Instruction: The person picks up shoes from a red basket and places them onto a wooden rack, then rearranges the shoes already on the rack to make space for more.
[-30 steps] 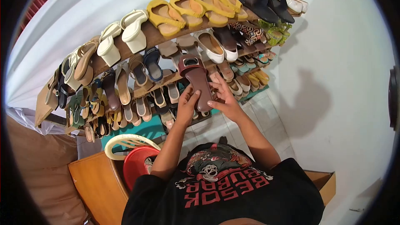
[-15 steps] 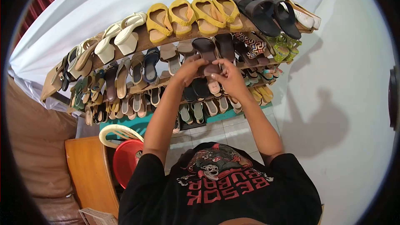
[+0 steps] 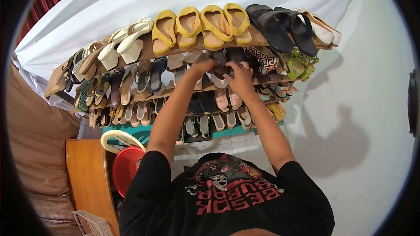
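A dark brown slide sandal is at the second tier of the shoe rack, its front partly under the top shelf. My left hand is closed on its left side. My right hand pinches its right edge, with the fingers near a second dark brown sandal just beside it. Above my hands, several yellow sandals line the top shelf. To the right of my right hand sits a sandal with a patterned strap. My fingers cover part of the held sandal.
Black slides and white shoes stand on the top shelf's right end. Lower tiers hold many sandals, including pink ones. A red basin by a cream chair and a wooden cabinet are at left. A wall bounds the right.
My hands have moved the brown sandal in toward the second shelf, so its front now goes under the top shelf. The pink sandals below are more exposed. The view has shifted slightly.
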Tool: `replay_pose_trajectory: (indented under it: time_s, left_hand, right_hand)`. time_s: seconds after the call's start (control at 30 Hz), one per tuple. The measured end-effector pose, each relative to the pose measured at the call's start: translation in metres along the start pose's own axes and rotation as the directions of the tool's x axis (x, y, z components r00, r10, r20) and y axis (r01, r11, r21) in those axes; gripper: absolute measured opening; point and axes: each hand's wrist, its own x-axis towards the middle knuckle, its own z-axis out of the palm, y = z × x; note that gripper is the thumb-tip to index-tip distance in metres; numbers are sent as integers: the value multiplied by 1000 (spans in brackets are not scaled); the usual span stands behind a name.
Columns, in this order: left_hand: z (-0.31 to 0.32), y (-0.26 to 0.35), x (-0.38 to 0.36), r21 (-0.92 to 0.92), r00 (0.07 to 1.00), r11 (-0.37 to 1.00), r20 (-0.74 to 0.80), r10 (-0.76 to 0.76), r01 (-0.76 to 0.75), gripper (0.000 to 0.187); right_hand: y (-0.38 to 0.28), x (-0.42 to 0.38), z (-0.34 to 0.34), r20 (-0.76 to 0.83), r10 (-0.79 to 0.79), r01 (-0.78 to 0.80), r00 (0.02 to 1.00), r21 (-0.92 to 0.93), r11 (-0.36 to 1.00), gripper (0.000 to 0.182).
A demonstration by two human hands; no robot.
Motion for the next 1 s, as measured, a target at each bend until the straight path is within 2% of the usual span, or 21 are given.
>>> replay_pose_trajectory:
  time_s: [0.1, 0.17, 0.2, 0.27, 0.33, 0.4, 0.43, 0.5, 0.53, 0.6, 0.67, 0.73, 0.77, 0.83, 0.87, 0.93, 0.97, 1.0]
  left_hand:
    - [0, -2, -3, -6, 999, 1000, -38, -8, 8, 35]
    - [-1, -4, -2, 149, 995, 987, -79, 68, -55, 44]
    - [-3, -7, 2, 145, 995, 988, -76, 61, -50, 44]
    - [-7, -20, 15, 466, 981, 874, -62, 183, -134, 50]
    - [-5, -27, 21, 422, 984, 899, -72, 163, -118, 52]
    - [-3, -32, 23, 577, 942, 787, -85, 326, -221, 63]
    - [-1, -19, 8, 575, 943, 788, -84, 323, -219, 63]
    - [7, 0, -23, 459, 952, 849, -22, 306, -262, 80]
    - [10, -3, -25, 455, 953, 852, -19, 302, -260, 80]
    - [16, -7, -30, 617, 951, 741, 43, 305, -265, 95]
    - [17, -8, -34, 598, 953, 754, 59, 298, -273, 92]
    - [16, -7, -35, 583, 952, 762, 70, 298, -282, 89]
    - [16, -8, -35, 590, 945, 750, 75, 319, -300, 86]
    - [17, -12, -32, 596, 939, 740, 75, 336, -312, 82]
    - [19, -17, -30, 604, 932, 732, 50, 359, -315, 80]
    - [24, -21, -30, 608, 929, 732, 22, 371, -307, 78]
    - [27, -23, -29, 630, 914, 709, 5, 406, -318, 76]
    - [29, -26, -27, 652, 898, 684, -10, 440, -328, 75]
  right_hand:
    - [5, 5, -3, 46, 10, -10, 999, 4, 1000, 42]
    - [6, 7, -1, 75, 22, -22, 997, 10, 1000, 43]
    - [6, 7, 0, 52, 6, -6, 999, -11, 1000, 45]
    - [8, 5, 3, 36, -2, 4, 999, -37, 999, 46]
    - [11, 6, 6, -15, -10, 10, 1000, -15, 1000, 51]
    - [13, 7, 6, -8, 1, -1, 1000, 8, 1000, 52]
    - [13, 8, 5, -4, 9, -9, 1000, 31, 999, 52]
    - [15, 9, 2, 12, 6, -6, 1000, 57, 998, 52]
    - [16, 10, 1, 25, -1, -1, 1000, 84, 996, 52]
    - [21, 11, 3, 29, -19, 17, 999, 69, 998, 51]
    - [26, 10, 4, 37, -37, 35, 999, 56, 998, 49]
    - [26, 11, -1, 82, -155, 153, 985, 30, 988, 45]
    - [25, 10, -2, 85, -157, 155, 984, 32, 987, 45]
    - [18, 8, -5, -14, -133, 132, 991, -56, 990, 44]
    - [21, 7, -2, -9, -134, 133, 991, -52, 990, 44]
    - [30, 7, 8, -98, 1, -13, 995, -115, 993, 50]
    - [38, 8, 10, -5, 53, -53, 999, 28, 998, 54]
    - [41, 9, 11, 9, 61, -61, 998, 32, 998, 54]
